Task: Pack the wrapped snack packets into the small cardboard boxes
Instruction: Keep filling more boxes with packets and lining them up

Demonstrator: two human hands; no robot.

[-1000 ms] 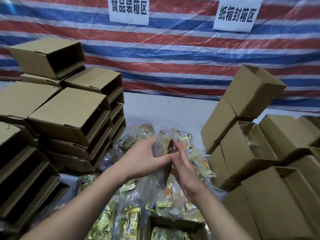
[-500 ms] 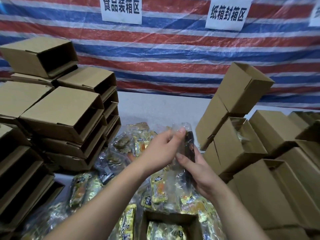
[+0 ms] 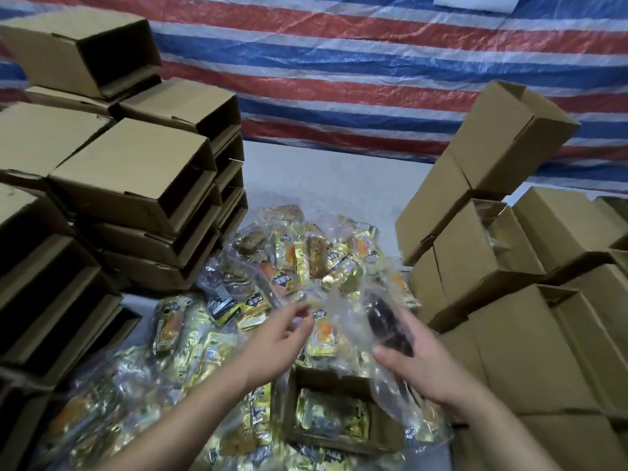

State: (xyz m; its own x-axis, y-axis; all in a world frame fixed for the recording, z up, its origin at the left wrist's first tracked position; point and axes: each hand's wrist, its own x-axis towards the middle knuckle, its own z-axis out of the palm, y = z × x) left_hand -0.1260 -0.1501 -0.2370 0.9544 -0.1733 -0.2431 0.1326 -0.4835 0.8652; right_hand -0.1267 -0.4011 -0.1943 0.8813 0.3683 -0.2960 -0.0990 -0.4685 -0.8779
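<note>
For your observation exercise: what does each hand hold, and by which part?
The right hand holds a dark snack in a clear wrapper, gripped at its lower end. The left hand holds nothing.

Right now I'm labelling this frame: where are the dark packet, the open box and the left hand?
dark packet (image 3: pixel 387 326), head view, dark middle.
open box (image 3: pixel 343 441), head view, front wall.
left hand (image 3: pixel 278 345), head view, back.

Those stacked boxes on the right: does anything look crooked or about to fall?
Yes: the top cardboard box on the right stack sits tilted, leaning on the boxes below rather than lying flat. It might slip.
</note>
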